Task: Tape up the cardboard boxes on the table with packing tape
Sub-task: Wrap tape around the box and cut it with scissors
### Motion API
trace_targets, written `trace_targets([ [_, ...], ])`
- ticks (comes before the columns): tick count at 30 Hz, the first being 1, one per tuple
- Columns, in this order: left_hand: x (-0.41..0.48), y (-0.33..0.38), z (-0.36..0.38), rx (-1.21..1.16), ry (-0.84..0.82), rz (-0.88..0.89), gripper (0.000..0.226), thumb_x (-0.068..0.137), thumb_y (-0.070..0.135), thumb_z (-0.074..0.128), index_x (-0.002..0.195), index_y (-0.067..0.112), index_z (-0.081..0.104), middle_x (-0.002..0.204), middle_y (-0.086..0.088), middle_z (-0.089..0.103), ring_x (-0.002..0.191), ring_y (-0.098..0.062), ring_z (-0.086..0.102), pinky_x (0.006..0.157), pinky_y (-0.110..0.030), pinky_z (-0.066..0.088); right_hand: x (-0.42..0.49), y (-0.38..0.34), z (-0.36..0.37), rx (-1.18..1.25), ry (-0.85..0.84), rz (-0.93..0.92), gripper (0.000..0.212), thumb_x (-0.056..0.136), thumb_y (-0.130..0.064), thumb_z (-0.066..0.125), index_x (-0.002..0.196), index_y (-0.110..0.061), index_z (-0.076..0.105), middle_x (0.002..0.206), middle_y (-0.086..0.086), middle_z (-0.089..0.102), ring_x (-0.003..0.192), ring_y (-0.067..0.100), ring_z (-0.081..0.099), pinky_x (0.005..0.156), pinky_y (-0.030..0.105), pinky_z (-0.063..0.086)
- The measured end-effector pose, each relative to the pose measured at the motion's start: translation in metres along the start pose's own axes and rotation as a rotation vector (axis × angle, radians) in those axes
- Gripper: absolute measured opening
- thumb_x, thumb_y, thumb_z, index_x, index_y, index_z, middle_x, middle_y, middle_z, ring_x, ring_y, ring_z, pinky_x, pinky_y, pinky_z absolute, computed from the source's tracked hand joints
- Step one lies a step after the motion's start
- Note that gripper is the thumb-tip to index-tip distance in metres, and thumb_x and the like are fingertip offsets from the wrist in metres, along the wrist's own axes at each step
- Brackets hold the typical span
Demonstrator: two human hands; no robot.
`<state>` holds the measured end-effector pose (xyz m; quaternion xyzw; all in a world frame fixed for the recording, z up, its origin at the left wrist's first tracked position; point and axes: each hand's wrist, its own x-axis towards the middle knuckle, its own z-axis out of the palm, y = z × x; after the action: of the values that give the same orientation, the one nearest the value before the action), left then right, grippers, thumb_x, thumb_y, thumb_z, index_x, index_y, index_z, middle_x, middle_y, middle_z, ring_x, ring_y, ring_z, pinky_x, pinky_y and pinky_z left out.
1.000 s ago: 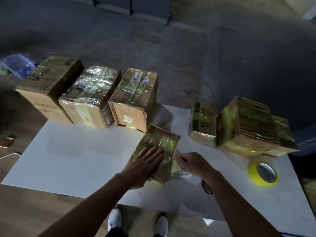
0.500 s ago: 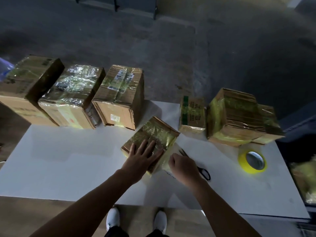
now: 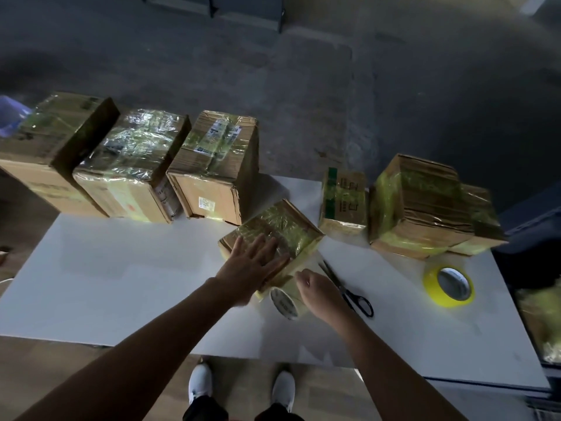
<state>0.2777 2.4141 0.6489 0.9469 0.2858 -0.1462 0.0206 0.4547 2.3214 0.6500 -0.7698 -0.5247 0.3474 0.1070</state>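
My left hand [image 3: 252, 268] stays flat, fingers spread, pinning the small box [image 3: 282, 226] mid-counter [image 3: 121, 284]. My right hand [image 3: 318, 291], curled on the tape roll [image 3: 283, 302], has moved from the box's right side round to its near end. Strip looks wrapped over that end; probably cut next, scissors [image 3: 349, 287] just beside.

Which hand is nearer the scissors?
Right. The right hand, holding a tape roll, sits just left of the scissors; the left hand lies flat on the small box, farther left.
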Motion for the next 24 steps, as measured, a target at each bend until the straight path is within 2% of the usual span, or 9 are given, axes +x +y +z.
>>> trace_targets([
  [2,0.002,0.019,-0.001,-0.081,-0.029,-0.07,0.115,0.075,0.056,0.069,0.15,0.031,-0.014,0.16,-0.013,-0.013,0.146,-0.04,-0.009,0.112,-0.068,0.004,-0.002,0.003,-0.007,0.011,0.004,-0.012,0.042,0.103,-0.038,0.032,0.063,-0.024,0.037,0.061,-0.004,0.042,0.064,0.018,0.046,0.061,0.03,0.031],
  [4,0.004,0.035,-0.002,-0.174,-0.003,-0.159,0.102,0.081,0.065,0.057,0.152,0.028,-0.007,0.161,-0.015,-0.008,0.146,-0.04,-0.007,0.113,-0.067,0.007,-0.002,0.009,-0.01,0.017,0.037,-0.005,0.042,0.103,-0.037,0.032,0.064,-0.023,0.038,0.063,-0.005,0.041,0.071,0.022,0.049,0.063,0.029,0.03],
  [6,0.003,0.04,0.0,-0.177,0.036,-0.199,0.095,0.088,0.055,0.056,0.153,0.026,-0.006,0.161,-0.015,-0.008,0.146,-0.041,-0.007,0.114,-0.066,0.009,-0.002,0.019,-0.014,-0.019,0.076,0.045,0.038,0.103,-0.032,0.034,0.072,-0.014,0.045,0.072,0.001,0.048,0.081,0.027,0.055,0.064,0.029,0.029],
  [9,0.0,0.035,0.008,-0.17,0.043,-0.175,0.097,0.091,0.035,0.061,0.152,0.026,-0.013,0.161,-0.012,-0.011,0.146,-0.04,-0.012,0.115,-0.064,0.005,-0.003,0.041,-0.016,-0.173,0.137,0.132,0.026,0.1,-0.025,0.038,0.097,-0.006,0.056,0.099,0.012,0.058,0.097,0.03,0.057,0.072,0.031,0.039],
  [11,-0.002,0.03,0.01,-0.183,0.051,-0.148,0.095,0.092,0.031,0.061,0.152,0.027,-0.013,0.162,-0.01,-0.011,0.146,-0.039,-0.014,0.115,-0.063,0.004,-0.007,0.057,-0.016,-0.286,0.175,0.191,0.023,0.097,-0.023,0.042,0.11,-0.009,0.055,0.111,0.01,0.055,0.105,0.028,0.055,0.082,0.034,0.046],
  [14,-0.002,0.023,0.01,-0.201,0.06,-0.098,0.092,0.093,0.028,0.059,0.153,0.028,-0.012,0.162,-0.006,-0.012,0.146,-0.036,-0.016,0.116,-0.061,0.002,-0.013,0.077,-0.011,-0.435,0.114,0.326,0.034,0.095,-0.025,0.046,0.127,-0.014,0.046,0.125,0.009,0.048,0.116,0.026,0.048,0.091,0.037,0.044],
  [16,-0.002,0.016,0.01,-0.231,0.067,-0.057,0.091,0.093,0.025,0.059,0.153,0.03,-0.008,0.161,-0.003,-0.013,0.146,-0.033,-0.018,0.117,-0.06,0.0,-0.017,0.087,-0.007,-0.46,0.079,0.375,0.039,0.095,-0.027,0.047,0.132,-0.015,0.041,0.128,0.01,0.046,0.118,0.026,0.047,0.092,0.038,0.045],
  [20,-0.001,-0.004,0.009,-0.274,0.076,0.021,0.094,0.089,0.011,0.064,0.153,0.035,-0.001,0.159,0.006,-0.016,0.144,-0.026,-0.023,0.119,-0.053,-0.007,-0.017,0.095,-0.002,-0.496,0.102,0.355,0.046,0.096,-0.024,0.05,0.138,-0.014,0.035,0.128,0.011,0.048,0.115,0.025,0.051,0.09,0.034,0.047],
  [24,0.0,-0.018,0.008,-0.241,0.101,0.054,0.1,0.084,0.004,0.069,0.151,0.035,0.003,0.158,0.009,-0.011,0.146,-0.024,-0.019,0.121,-0.045,-0.004,-0.016,0.099,-0.007,-0.467,0.094,0.316,0.037,0.098,-0.024,0.046,0.133,-0.013,0.04,0.124,0.01,0.049,0.115,0.025,0.05,0.089,0.032,0.047],
])
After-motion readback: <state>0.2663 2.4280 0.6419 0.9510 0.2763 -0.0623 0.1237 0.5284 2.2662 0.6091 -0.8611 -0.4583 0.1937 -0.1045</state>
